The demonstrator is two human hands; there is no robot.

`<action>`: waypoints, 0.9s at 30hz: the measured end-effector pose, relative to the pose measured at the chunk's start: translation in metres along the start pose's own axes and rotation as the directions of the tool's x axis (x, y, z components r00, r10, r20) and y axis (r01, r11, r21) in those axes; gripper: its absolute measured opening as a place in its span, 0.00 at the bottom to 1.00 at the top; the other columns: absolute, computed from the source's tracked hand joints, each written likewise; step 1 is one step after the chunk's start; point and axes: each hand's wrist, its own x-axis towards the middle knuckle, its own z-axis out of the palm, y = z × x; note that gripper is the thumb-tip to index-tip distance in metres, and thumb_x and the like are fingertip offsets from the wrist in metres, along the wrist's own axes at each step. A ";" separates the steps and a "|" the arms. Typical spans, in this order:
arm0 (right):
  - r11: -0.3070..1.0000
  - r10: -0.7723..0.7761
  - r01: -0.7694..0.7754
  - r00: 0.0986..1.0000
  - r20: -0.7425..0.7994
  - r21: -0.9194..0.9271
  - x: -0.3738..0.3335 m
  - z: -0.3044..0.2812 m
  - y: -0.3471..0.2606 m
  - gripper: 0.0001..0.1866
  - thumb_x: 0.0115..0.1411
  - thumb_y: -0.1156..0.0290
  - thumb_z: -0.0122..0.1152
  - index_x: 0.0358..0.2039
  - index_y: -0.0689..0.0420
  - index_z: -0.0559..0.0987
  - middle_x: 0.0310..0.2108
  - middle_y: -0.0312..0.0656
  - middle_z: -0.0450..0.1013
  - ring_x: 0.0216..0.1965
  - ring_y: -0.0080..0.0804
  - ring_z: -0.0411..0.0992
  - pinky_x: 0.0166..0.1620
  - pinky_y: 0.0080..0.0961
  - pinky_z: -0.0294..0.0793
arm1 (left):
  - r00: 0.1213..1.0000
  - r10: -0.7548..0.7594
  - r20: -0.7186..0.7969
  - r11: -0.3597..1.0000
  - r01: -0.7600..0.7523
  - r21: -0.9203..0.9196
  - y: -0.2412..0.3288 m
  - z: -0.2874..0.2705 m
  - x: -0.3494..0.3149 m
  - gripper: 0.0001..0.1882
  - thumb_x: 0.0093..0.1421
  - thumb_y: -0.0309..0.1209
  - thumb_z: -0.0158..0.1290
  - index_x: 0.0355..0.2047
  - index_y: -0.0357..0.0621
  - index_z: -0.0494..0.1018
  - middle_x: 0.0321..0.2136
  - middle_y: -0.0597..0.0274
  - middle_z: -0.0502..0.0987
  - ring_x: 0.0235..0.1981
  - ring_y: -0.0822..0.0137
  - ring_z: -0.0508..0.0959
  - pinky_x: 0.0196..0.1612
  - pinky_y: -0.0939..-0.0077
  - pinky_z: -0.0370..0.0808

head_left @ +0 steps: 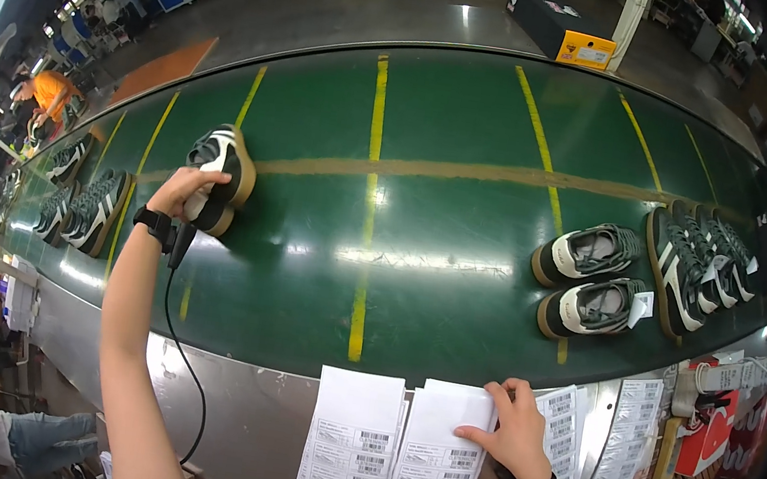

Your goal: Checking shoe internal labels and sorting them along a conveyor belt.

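Observation:
My left hand reaches over the green belt at left and is closed around the heel end of a dark green and white sneaker with a gum-coloured sole. A second sneaker of the same pair sits against it, partly hidden by my fingers. My right hand rests with thumb and fingers apart on the upper right corner of a white label sheet. Beside that sheet, to its left, lies another stack of label sheets. Both wrists wear black bands, and a cable hangs from the left one.
Two sneakers stand at the belt's right, with several more beyond. Other sneakers sit at far left. More label sheets lie on the metal ledge. A shoebox stands behind the belt. Other people work at left.

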 end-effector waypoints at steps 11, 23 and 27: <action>0.990 -0.068 0.056 0.994 0.090 0.132 -0.002 -0.031 -0.016 0.37 0.57 0.51 0.66 0.60 0.62 0.68 0.58 0.57 0.60 0.44 0.47 0.73 0.49 0.38 0.75 | 0.444 0.389 0.807 0.482 -0.845 0.233 0.022 0.213 -0.168 0.27 0.51 0.49 0.66 0.42 0.41 0.75 0.35 0.50 0.75 0.38 0.56 0.76 0.41 0.64 0.74; 0.896 -0.177 0.235 0.967 -0.182 0.376 0.100 -0.044 -0.014 0.20 0.61 0.66 0.61 0.52 0.61 0.72 0.51 0.49 0.67 0.47 0.48 0.72 0.48 0.35 0.74 | 0.306 0.718 0.626 0.043 -0.916 0.399 0.005 0.291 -0.201 0.24 0.41 0.41 0.69 0.35 0.39 0.78 0.55 0.49 0.66 0.53 0.51 0.64 0.50 0.53 0.61; 0.895 -0.356 0.429 0.854 -0.380 0.126 0.140 -0.036 -0.022 0.18 0.58 0.69 0.63 0.48 0.60 0.74 0.47 0.48 0.68 0.48 0.49 0.70 0.48 0.37 0.74 | 0.373 0.585 0.720 0.222 -0.928 0.301 0.031 0.294 -0.212 0.16 0.44 0.36 0.66 0.25 0.38 0.75 0.31 0.56 0.76 0.34 0.57 0.75 0.40 0.62 0.63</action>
